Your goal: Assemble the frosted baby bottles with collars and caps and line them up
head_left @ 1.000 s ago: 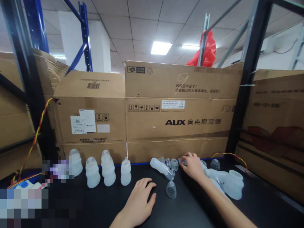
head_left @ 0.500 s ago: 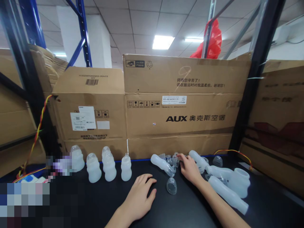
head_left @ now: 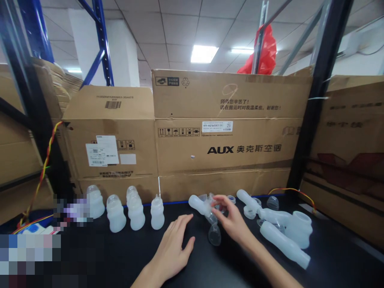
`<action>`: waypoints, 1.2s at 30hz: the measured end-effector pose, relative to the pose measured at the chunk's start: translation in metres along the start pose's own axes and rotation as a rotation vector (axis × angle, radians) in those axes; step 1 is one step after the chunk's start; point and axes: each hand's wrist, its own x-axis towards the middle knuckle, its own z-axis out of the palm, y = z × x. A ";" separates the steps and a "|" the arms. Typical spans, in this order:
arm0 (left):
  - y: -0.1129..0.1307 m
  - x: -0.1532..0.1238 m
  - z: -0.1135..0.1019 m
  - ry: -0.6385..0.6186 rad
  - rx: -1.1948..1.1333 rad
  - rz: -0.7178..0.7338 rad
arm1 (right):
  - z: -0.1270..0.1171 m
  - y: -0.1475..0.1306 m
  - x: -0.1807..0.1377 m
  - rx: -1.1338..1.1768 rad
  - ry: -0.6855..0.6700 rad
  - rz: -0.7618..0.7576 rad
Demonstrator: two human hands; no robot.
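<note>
My left hand [head_left: 174, 248] rests palm down over the black table, its fingers apart and nothing in them. My right hand [head_left: 231, 220] pinches a small translucent bottle nipple [head_left: 209, 205] between thumb and fingers, its outline smeared by motion. Behind it lies a frosted baby bottle [head_left: 196, 203] on its side. Below the fingers is a clear dome cap [head_left: 215, 235]. A clear ring [head_left: 231, 199] and other small clear parts lie just behind the right hand. Left of my left hand stands an upright bottle with a nipple on top [head_left: 157, 213].
Several capped bottles [head_left: 116, 214] stand upright at the left. More frosted bottles [head_left: 285, 245] lie in a heap at the right, with a clear cap [head_left: 273, 203] behind. A cardboard wall [head_left: 180, 160] closes the back, and black rack posts [head_left: 315, 96] flank the table.
My right hand has drawn left and toward me from the small clear parts, lifting a translucent nipple. My left hand stays nearly in place. The view has shifted slightly.
</note>
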 end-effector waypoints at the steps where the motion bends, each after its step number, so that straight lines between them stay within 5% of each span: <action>1: 0.001 0.000 -0.001 0.033 -0.021 0.008 | 0.007 -0.013 -0.005 0.182 -0.085 0.024; 4: 0.002 0.001 -0.002 0.089 -0.108 0.024 | 0.024 -0.047 -0.018 0.538 -0.267 0.100; 7: 0.001 0.000 -0.001 0.127 -0.212 0.012 | 0.030 -0.063 -0.025 0.630 -0.293 0.119; 11: 0.001 0.002 0.002 0.183 -0.328 -0.074 | 0.027 -0.060 -0.025 0.537 -0.220 0.122; 18: 0.012 0.011 0.006 0.199 -0.778 -0.522 | 0.021 -0.062 -0.028 0.305 -0.091 -0.012; 22: 0.017 0.011 0.002 0.153 -0.905 -0.594 | 0.021 -0.067 -0.033 0.173 -0.127 -0.152; 29: 0.022 0.011 -0.003 0.218 -1.462 -0.787 | 0.026 -0.062 -0.034 0.159 -0.143 -0.235; 36: 0.022 0.011 -0.006 0.230 -1.574 -0.761 | 0.023 -0.056 -0.034 0.053 -0.079 -0.327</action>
